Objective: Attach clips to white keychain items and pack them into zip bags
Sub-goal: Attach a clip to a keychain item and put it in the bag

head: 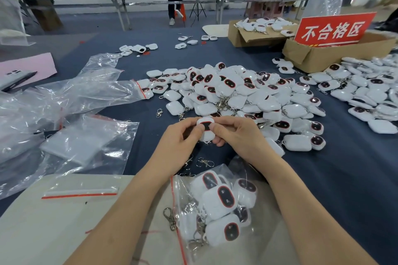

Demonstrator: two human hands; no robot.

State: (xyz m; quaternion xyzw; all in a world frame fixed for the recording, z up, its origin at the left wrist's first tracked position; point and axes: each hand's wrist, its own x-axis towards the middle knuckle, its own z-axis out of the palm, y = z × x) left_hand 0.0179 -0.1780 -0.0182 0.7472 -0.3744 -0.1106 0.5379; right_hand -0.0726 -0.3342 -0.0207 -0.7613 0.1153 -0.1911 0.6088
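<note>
The white keychain item (206,128) is in the near middle of the scene, lifted just above the desk (344,178), with its dark, red-rimmed oval facing up. It looks like a small hard plastic shell, probably light, stiff and glossy. It would likely slip if squeezed on its rounded faces, so the side edges seem the safer hold and would leave the loop end free for a clip. The left hand (181,137) and right hand (234,135) each keep a narrow grip on it, pinching it from either side with thumb on top and fingers curled beneath. I cannot tell whether a clip already hangs from it, because fingers hide its lower end. Just nearer, a loose metal clip (204,162) lies on the desk. Nearer still, a zip bag (183,191) with a red seal strip holds several items with clips. Beyond the hands lies a big pile (237,92) of the same items. Empty bags (86,144) lie to the left, and a cardboard box (312,58) with a red sign stands far right.
</note>
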